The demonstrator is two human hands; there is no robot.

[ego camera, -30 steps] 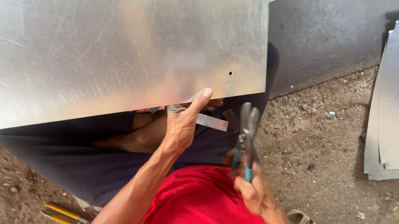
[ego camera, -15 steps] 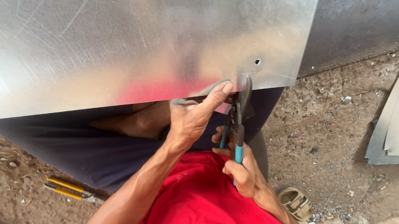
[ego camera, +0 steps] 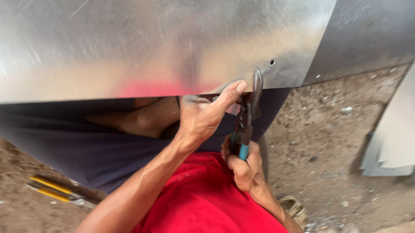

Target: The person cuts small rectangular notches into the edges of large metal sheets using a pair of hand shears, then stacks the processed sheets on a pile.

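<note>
A large shiny metal sheet [ego camera: 141, 40] fills the upper frame, its lower edge at centre. The right hand [ego camera: 243, 166] grips blue-handled snips [ego camera: 245, 120], blades biting that edge. The left hand [ego camera: 203, 114] pinches the edge beside them, likely steadying it. Open dirt ground [ego camera: 326, 148] lies right; yellow-handled pliers [ego camera: 53, 190] lower left.
</note>
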